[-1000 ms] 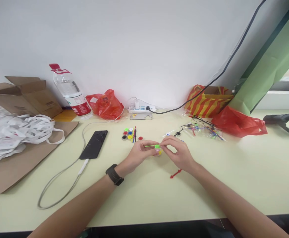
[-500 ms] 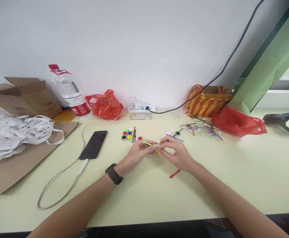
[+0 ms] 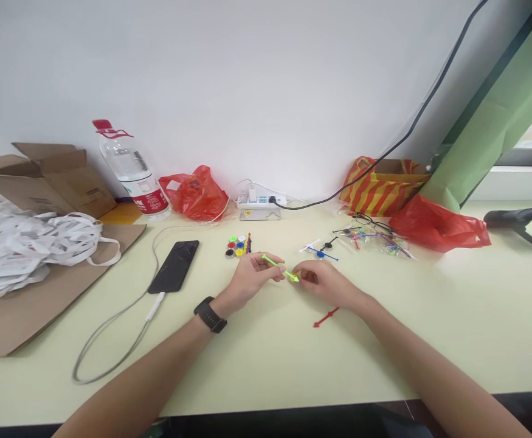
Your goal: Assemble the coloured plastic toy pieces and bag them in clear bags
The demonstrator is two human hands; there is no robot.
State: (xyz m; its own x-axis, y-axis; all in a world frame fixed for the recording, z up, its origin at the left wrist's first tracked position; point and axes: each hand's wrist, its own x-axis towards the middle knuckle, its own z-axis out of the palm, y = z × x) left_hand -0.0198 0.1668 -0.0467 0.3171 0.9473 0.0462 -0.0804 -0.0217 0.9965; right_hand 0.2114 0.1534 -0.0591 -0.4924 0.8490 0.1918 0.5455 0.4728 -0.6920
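My left hand (image 3: pixel 250 278) pinches a thin green stick with an arrow tip (image 3: pixel 278 267), tilted down to the right. My right hand (image 3: pixel 324 283) is closed just to the right of the stick's tip, fingers curled round something small that I cannot make out. A red arrow stick (image 3: pixel 326 317) lies on the table near my right wrist. A cluster of small coloured discs and sticks (image 3: pixel 238 246) lies beyond my left hand. A blue disc with a stick and a white piece (image 3: pixel 319 251) lie beyond my right hand.
A black phone (image 3: pixel 174 274) on a grey cable lies to the left. White straps (image 3: pixel 28 240), cardboard boxes (image 3: pixel 51 176), a water bottle (image 3: pixel 131 170), red bags (image 3: pixel 195 191), a power strip (image 3: pixel 261 199), a striped bag (image 3: pixel 382 182) and glasses with packets of sticks (image 3: pixel 375 234) line the back.
The green stick has gone from level, with a green disc on it, to tilted with its arrow tip bare. My right hand dropped lower and closed beside the tip.
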